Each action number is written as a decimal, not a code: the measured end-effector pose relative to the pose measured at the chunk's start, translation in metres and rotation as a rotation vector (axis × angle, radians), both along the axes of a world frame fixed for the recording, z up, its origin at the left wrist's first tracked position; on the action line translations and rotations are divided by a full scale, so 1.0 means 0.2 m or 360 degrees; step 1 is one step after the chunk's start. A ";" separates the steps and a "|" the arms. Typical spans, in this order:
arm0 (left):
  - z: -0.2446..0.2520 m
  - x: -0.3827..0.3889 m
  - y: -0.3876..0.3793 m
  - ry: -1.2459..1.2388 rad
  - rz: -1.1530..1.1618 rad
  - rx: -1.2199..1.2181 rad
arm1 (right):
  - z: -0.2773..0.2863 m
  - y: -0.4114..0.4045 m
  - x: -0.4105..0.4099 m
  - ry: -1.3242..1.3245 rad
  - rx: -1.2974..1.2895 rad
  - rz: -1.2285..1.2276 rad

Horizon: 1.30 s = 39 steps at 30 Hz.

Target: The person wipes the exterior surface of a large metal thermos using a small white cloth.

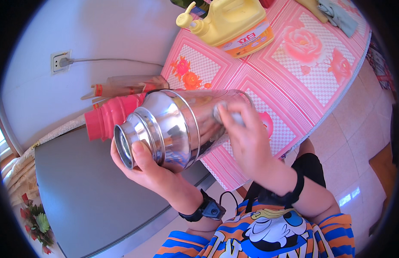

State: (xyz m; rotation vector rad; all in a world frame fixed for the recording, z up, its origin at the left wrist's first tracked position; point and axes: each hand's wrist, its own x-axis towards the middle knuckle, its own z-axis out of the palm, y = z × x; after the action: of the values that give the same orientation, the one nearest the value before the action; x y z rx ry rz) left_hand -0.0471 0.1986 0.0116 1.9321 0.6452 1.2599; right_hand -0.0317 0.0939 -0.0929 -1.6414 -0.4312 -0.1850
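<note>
A shiny stainless steel thermos flask [173,125] lies tilted in front of me, its open mouth towards the lower left. Around its neck, my left hand [148,166] is closed, with the thumb by the rim. My right hand [248,138] pinches a small greyish pad [218,113] against the side of the flask's body. The pad is slightly blurred, so whether it is steel wool or cloth is unclear. Behind the flask, partly hidden by it, is a pink plastic ribbed object [104,119].
The table has a pink floral tablecloth [251,69]. A yellow detergent jug with pump [238,19], a dark green bottle [193,4] and a grey cloth [339,17] are at its far side. Left are a grey-topped cabinet [99,193], bundled chopsticks [112,90], a plugged wall socket [59,62] and red flowers [35,222].
</note>
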 end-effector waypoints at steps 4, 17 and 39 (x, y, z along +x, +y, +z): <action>-0.01 -0.01 0.01 0.0058 0.0029 0.0026 | -0.01 0.02 0.05 -0.0026 0.0016 0.0010; -0.01 0.00 0.02 0.0033 0.0028 0.0052 | 0.02 0.00 0.02 -0.0029 0.0056 0.0031; 0.04 -0.06 0.06 0.0079 -0.0274 -0.0127 | 0.10 -0.10 -0.11 0.0318 0.0187 0.0162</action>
State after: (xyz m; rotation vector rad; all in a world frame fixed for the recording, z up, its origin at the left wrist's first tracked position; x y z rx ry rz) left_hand -0.0585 0.2106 0.0187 1.9143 0.5332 1.0670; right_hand -0.0546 0.0731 -0.0734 -1.5016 -0.3437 0.0294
